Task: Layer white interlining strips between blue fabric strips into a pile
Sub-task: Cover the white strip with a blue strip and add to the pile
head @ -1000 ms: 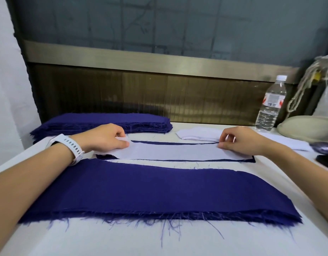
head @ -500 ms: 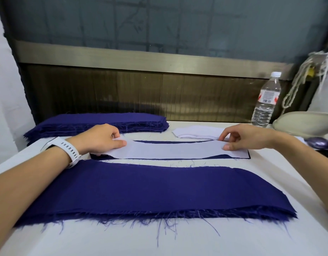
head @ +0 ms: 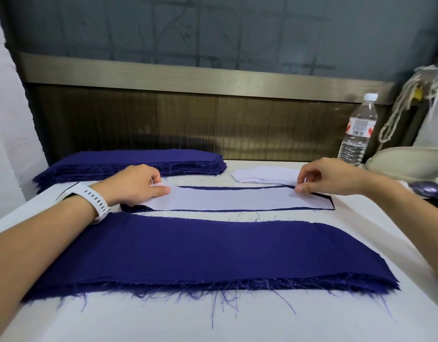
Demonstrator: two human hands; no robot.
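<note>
A white interlining strip [head: 232, 199] lies along the middle of the table on a blue fabric strip [head: 237, 188], whose dark edges show around it. My left hand [head: 136, 185], with a white watch on the wrist, pinches the strip's left end. My right hand [head: 326, 176] pinches the strip's right end between thumb and fingers. A small stack of white interlining strips [head: 262, 175] sits just behind. A thick stack of blue strips [head: 129, 162] lies at the back left. A wide pile of frayed blue fabric [head: 200, 255] lies nearest me.
A plastic water bottle [head: 357, 134] stands at the back right beside a pale rounded object [head: 407, 164] and hanging cord [head: 405, 104]. A small purple object [head: 426, 190] lies at the right edge. A dark panelled wall closes off the table's back.
My right hand has lifted its fingers off the strip's right end into a pinch. The left hand has barely moved.
</note>
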